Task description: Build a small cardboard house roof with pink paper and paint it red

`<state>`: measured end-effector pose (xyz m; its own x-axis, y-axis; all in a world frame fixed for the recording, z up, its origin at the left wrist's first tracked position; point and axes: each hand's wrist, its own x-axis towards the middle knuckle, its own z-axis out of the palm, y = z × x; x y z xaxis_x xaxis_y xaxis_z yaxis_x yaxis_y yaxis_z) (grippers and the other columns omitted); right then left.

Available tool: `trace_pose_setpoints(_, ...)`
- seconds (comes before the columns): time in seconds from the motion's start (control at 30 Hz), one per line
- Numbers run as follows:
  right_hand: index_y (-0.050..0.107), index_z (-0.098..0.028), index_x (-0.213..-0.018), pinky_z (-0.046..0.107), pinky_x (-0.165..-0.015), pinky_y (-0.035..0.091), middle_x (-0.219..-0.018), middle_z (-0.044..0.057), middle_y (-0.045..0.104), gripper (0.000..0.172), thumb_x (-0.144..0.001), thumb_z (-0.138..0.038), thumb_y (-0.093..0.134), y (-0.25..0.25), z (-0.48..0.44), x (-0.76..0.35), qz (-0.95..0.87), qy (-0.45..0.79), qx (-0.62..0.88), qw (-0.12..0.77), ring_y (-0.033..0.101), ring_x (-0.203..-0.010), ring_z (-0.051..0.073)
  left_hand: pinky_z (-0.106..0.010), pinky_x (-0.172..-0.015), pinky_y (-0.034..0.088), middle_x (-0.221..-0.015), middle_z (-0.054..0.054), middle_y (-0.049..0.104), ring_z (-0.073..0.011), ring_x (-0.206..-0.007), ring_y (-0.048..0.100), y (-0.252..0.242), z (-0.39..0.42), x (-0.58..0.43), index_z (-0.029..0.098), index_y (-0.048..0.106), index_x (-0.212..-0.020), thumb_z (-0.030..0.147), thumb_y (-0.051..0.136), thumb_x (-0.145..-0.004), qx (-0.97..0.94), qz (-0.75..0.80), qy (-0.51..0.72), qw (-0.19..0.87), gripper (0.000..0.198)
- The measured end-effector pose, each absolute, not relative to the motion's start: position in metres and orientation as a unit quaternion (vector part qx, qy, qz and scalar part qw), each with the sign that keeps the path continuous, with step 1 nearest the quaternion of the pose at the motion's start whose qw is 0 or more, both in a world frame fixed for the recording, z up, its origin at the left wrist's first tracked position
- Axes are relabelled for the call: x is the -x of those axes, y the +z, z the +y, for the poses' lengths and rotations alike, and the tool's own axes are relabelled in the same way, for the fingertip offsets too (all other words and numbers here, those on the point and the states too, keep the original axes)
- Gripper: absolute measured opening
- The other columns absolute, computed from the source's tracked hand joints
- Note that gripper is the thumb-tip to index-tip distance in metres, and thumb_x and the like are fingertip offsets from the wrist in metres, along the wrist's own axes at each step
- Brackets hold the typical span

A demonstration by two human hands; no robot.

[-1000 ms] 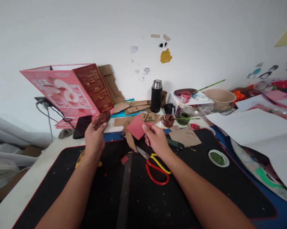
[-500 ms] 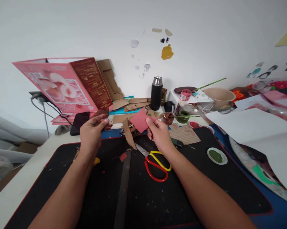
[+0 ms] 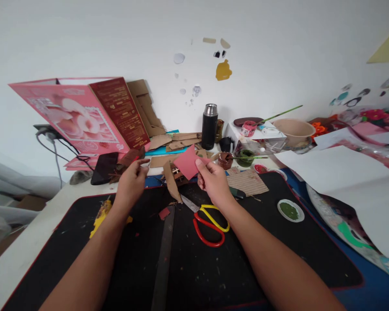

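Observation:
My right hand (image 3: 212, 177) pinches a red piece of paper (image 3: 188, 163) with pointed corners, thumb on top, above the back of the black mat. Its lower right part is behind the fingers. To the left, my left hand (image 3: 132, 181) is held with its fingers partly apart and no object visible in it. Just behind that hand, dark reddish-brown scraps (image 3: 129, 159) lie beside a black phone (image 3: 104, 168). Scissors (image 3: 210, 224) with one red and one yellow handle rest partly open below my right hand. A dark metal ruler (image 3: 163, 263) lies to their left, a small red scrap (image 3: 164, 213) at its tip.
A black mat (image 3: 194, 276) covers the table's middle. Behind it stand a black thermos (image 3: 210, 129), paint jars (image 3: 226, 160) and cardboard pieces (image 3: 181, 141). A pink box (image 3: 80, 116) leans at the left. A lid of green paint (image 3: 289, 211) and white paper (image 3: 352, 181) are right.
My left hand has let go of the dark brown piece, which now lies by the phone, and has moved slightly right. The right hand still holds the red paper. The view shifted a little.

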<state>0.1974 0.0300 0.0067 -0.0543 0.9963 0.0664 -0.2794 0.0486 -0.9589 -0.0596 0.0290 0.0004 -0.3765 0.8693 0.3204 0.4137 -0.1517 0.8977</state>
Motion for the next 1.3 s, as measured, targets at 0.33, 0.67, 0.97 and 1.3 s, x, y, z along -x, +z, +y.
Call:
trace_pose_setpoints(0.33,0.062,-0.023,-0.081,0.023,-0.038,0.029,-0.052,-0.008,0.049,0.050,-0.083,-0.071,0.077,0.009,0.030,-0.198,-0.453,0.574,0.391,0.559,0.043,-0.039,0.009,-0.040,-0.087,0.050,-0.096,-0.008,0.071,-0.0261,-0.095,0.064,0.023,0.006,0.034,0.026,0.081,-0.116,0.034,0.059,-0.102,-0.828,0.448,0.325,0.089,0.028)
trace_pose_setpoints(0.67,0.061,-0.023,-0.078,0.023,-0.038,0.029,-0.051,-0.008,0.049,0.050,-0.084,-0.070,0.077,0.007,0.027,-0.196,-0.469,0.570,0.387,0.553,0.042,-0.039,0.009,-0.043,-0.092,0.052,-0.105,-0.011,0.071,-0.0281,-0.103,0.061,0.024,-0.004,0.028,0.028,0.083,-0.120,0.004,0.053,-0.090,-0.890,0.418,0.172,0.058,0.049)
trace_pose_setpoints(0.97,0.056,-0.025,-0.071,0.024,-0.038,0.027,-0.048,-0.008,0.047,0.051,-0.087,-0.069,0.076,0.006,0.028,-0.197,-0.476,0.546,0.400,0.561,0.043,-0.038,0.010,-0.039,-0.086,0.053,-0.094,-0.009,0.072,-0.0268,-0.093,0.067,0.031,0.006,0.050,0.025,0.081,-0.094,0.023,0.057,-0.096,-0.827,0.470,0.306,0.039,0.025)
trace_pose_setpoints(1.3,0.052,-0.025,-0.067,0.025,-0.038,0.028,-0.048,-0.007,0.048,0.055,-0.086,-0.070,0.077,0.011,0.027,-0.198,-0.472,0.540,0.394,0.575,0.044,-0.038,0.010,-0.035,-0.089,0.054,-0.100,-0.010,0.077,-0.0255,-0.098,0.070,0.010,0.016,0.048,0.025,0.083,-0.100,0.021,0.055,-0.100,-0.831,0.446,0.331,0.013,0.028)
